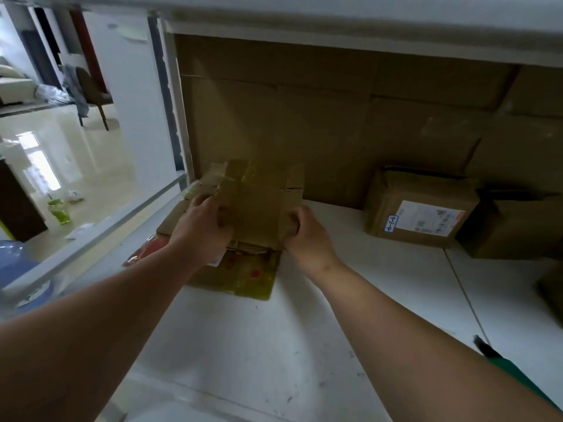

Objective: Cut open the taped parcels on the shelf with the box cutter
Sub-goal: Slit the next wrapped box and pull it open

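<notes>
Both hands grip one small taped parcel at the far left of the shelf: left hand and right hand curl around its side flaps. The cardboard looks light, soft and bendable; the corners seem best to hold.

The shelf is white, flecked with small grey scuffs. On it the parcel is plain brown cardboard crossed by glossy yellowish tape; its front flap shows yellow-green with red spots. Right of that parcel, a second brown box carries a white label with dark print and a red edge, plus a small white tag with blue handwriting. Behind the parcel, the cardboard backing is dull brown. Left of the parcel, a green cup stands on the pale cream floor.
</notes>
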